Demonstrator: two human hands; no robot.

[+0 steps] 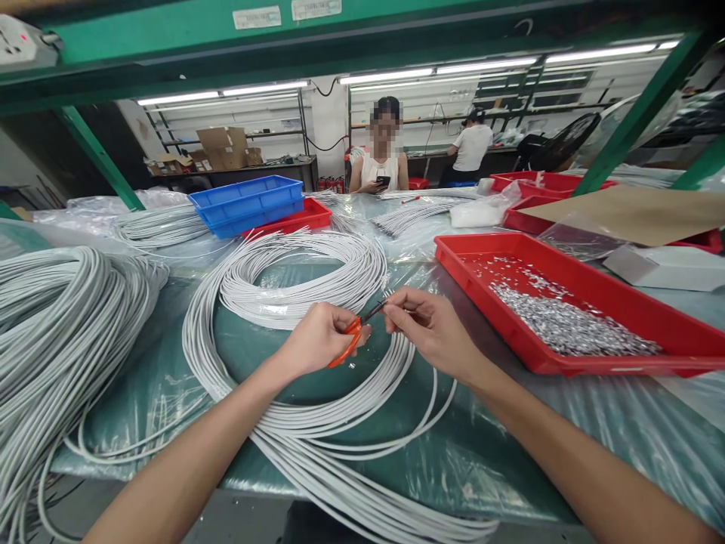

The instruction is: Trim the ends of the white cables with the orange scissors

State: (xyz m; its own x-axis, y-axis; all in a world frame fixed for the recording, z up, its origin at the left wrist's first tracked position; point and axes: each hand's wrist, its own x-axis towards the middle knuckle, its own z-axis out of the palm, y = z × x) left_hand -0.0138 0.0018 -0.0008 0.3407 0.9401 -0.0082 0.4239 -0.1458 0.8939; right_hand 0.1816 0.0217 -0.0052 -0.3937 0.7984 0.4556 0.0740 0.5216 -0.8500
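Note:
My left hand (317,336) is closed around small orange-handled pliers (352,340), whose dark jaws point up and to the right. The jaw tips meet the fingertips of my right hand (427,325), which pinches the end of a thin white cable; the exact contact is hidden by the fingers. Below both hands lies a large loose coil of white cables (340,415), its strands running toward the table's front edge. Just behind the hands, a second coil of white cable (272,310) rests on the first.
A red tray (572,363) of small silvery metal pieces stands right. Thick cable bundles (68,325) fill the left. Stacked blue trays (243,200) sit behind, near a white box (668,268). A green shelf beam (170,38) crosses overhead. Across the table, a person (382,166) holds a phone.

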